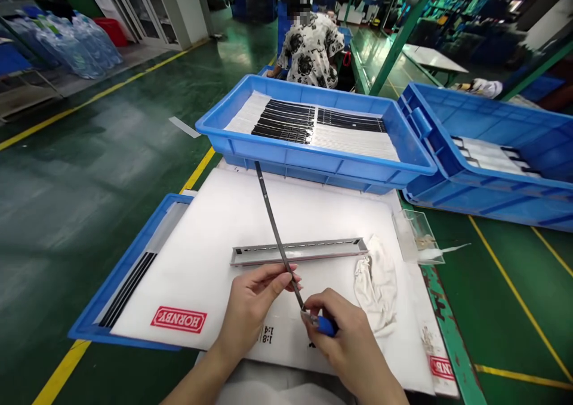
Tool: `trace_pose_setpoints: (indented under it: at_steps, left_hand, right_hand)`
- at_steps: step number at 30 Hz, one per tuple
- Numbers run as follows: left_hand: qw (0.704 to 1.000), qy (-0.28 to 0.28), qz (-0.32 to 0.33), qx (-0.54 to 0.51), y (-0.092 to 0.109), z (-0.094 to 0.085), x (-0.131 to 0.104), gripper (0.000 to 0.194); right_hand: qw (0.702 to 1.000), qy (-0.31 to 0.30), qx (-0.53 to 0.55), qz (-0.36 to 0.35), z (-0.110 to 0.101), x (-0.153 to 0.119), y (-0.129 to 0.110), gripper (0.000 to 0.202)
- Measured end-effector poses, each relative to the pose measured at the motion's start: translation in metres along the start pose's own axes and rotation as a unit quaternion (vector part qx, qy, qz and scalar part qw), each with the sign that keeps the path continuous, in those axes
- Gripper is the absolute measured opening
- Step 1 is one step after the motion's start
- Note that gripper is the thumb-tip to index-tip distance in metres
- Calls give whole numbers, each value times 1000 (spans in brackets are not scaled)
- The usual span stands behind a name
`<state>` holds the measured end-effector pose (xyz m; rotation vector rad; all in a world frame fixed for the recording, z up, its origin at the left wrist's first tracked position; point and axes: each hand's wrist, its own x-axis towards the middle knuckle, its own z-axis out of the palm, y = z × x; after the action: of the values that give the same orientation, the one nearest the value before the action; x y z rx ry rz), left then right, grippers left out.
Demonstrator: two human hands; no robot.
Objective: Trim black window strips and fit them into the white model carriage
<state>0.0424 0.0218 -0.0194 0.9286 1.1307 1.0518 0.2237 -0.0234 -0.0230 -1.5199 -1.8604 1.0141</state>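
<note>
A long thin black strip (271, 214) slants across the white foam board (201, 238), its far end near the blue tray. My left hand (255, 300) pinches it between thumb and fingers, toward its near end. My right hand (338, 333) is closed round a small tool with a blue handle (326, 326), whose tip meets the strip's near end. Beneath the strip, a grey metal channel (322, 249) lies crosswise on the board. White cloth gloves (378, 286) rest to the right of it.
A blue tray (268, 144) of black strips stands at the board's far edge. Another blue tray (129, 226) sits lower left. Blue crates (483, 196) and a small clear box (421, 235) are at the right. A person (311, 50) sits beyond.
</note>
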Motion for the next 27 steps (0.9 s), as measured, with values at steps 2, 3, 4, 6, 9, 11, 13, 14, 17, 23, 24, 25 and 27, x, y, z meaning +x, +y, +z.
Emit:
trace_pose_setpoints:
  at_steps: [2, 3, 4, 6, 9, 11, 13, 14, 17, 23, 24, 25, 27]
  left_hand:
    - [1000, 1, -3, -19, -1, -7, 3, 20]
    - [1000, 4, -3, -23, -1, -11, 3, 20]
    - [1000, 9, -2, -27, -1, -14, 3, 21]
    - [999, 18, 0, -42, 0, -20, 3, 23]
    - [996, 33, 0, -79, 3, -28, 2, 25]
    - [994, 47, -7, -99, 3, -35, -1, 27]
    - [991, 58, -16, -116, 1, -43, -6, 32]
    - [990, 62, -21, -124, 0, -48, -9, 34]
    - [985, 85, -33, -145, -7, -62, -20, 40]
    - [976, 107, -55, -180, -10, -75, -42, 45]
    - [977, 105, -57, -178, -9, -76, -44, 46]
    - [978, 99, -58, -173, -8, -77, -46, 48]
    - [980, 89, -58, -166, -5, -78, -46, 49]
  right_hand:
    - [999, -35, -4, -13, -5, 7, -4, 7]
    - [998, -54, -9, -18, -11, 12, -5, 6]
    - [997, -70, -18, -21, -19, 19, -4, 8]
    - [995, -86, -50, -20, -41, 39, 0, 18]
    - [986, -78, -144, 0, -72, 80, 13, 34]
    - [971, -128, -200, -4, -84, 108, 20, 35]
    - [950, -206, -234, -23, -89, 129, 23, 24]
    - [938, -242, -247, -34, -90, 137, 24, 19]
    - [907, -322, -266, -55, -89, 154, 24, 17]
    - [883, -373, -277, -63, -82, 163, 27, 17]
    - [884, -366, -283, -65, -79, 160, 26, 15]
    - [887, -353, -290, -68, -77, 155, 26, 14]
    - [895, -315, -308, -77, -72, 142, 24, 13]
